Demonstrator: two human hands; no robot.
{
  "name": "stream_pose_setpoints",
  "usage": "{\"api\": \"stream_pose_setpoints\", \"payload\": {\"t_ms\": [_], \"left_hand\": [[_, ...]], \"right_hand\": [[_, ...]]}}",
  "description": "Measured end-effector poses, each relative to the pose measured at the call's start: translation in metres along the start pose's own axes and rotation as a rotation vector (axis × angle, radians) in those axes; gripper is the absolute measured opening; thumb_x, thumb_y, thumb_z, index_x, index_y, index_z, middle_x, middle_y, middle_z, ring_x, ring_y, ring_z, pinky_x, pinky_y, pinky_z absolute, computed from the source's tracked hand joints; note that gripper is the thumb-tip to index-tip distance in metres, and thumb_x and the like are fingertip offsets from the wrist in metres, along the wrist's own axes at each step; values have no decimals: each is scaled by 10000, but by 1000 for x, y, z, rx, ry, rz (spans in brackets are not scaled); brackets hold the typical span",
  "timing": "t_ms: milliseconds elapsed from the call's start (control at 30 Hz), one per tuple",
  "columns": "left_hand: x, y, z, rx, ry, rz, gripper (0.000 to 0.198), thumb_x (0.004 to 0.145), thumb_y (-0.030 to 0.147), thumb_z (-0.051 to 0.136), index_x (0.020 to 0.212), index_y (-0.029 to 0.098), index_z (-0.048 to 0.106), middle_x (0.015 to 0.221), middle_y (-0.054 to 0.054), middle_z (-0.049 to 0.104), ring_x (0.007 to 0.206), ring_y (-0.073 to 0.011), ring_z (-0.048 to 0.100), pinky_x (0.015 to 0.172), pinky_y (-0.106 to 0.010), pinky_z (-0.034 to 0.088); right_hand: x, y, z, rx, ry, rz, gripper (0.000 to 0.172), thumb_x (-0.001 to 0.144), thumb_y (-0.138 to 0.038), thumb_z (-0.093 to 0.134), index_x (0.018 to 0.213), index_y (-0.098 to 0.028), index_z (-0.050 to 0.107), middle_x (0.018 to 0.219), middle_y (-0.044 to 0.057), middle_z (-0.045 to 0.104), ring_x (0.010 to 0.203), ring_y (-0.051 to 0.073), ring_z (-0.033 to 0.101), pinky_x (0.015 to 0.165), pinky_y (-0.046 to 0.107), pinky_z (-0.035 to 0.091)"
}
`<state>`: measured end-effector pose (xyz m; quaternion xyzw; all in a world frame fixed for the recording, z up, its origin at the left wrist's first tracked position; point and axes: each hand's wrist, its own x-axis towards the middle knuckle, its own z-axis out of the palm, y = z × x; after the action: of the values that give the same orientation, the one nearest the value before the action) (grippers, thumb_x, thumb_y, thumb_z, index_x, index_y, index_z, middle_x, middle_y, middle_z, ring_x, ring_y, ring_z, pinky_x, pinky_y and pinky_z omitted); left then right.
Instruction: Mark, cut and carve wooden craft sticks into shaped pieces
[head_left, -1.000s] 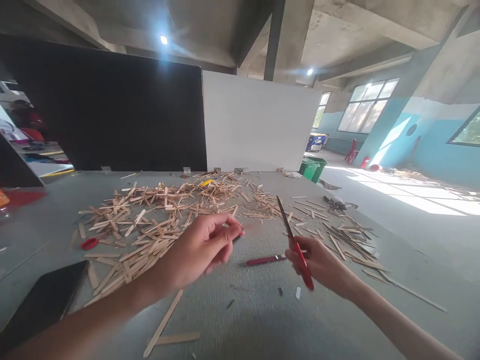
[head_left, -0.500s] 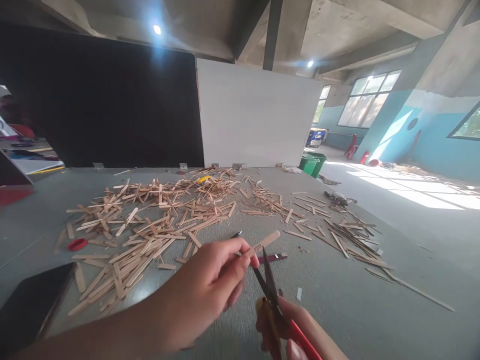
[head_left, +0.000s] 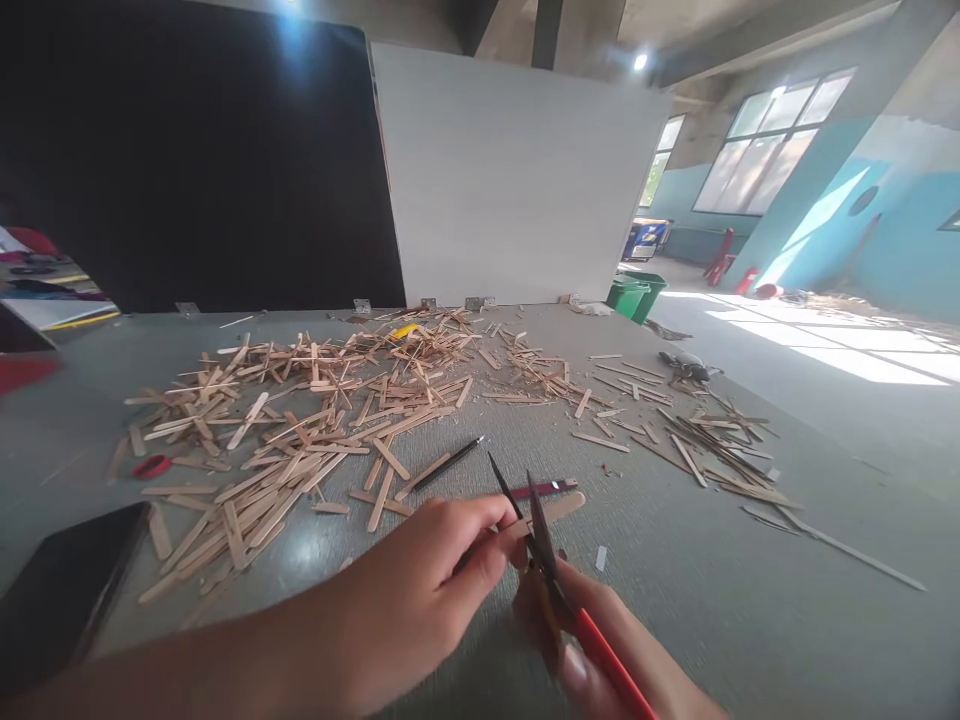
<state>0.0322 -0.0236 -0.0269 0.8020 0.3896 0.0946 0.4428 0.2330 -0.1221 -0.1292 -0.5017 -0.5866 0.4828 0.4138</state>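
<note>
Head view, flat pale stick, red-handled scissors

We cannot see the gripped end of the wooden stick inside the left hand, nor all the scissors within the right hand, while the edge left of both crops a flat black object
</note>
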Motion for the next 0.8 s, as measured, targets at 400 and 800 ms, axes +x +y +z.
{"api": "stream_pose_setpoints", "payload": {"t_ms": [400,800], "left_hand": [[1,13,-17,-54,24,31,312,1035,375,470,1064,273,764,1035,-16,779,1009,-222,693,891,-287,523],[-37,19,-71,-19,249,136,373,1086,414,459,855,250,702,848,39,722,807,-144,658,744,-229,486]], "right_hand": [[27,-32,-4,-46,-133,-40,630,964,-756,448,1080,-172,655,964,107,658,856,237,592,745,378,517],[75,-85,16,27,-313,-234,499,1007,-678,483,1064,-192,584,950,53,536,854,194,475,773,345,446]]}}
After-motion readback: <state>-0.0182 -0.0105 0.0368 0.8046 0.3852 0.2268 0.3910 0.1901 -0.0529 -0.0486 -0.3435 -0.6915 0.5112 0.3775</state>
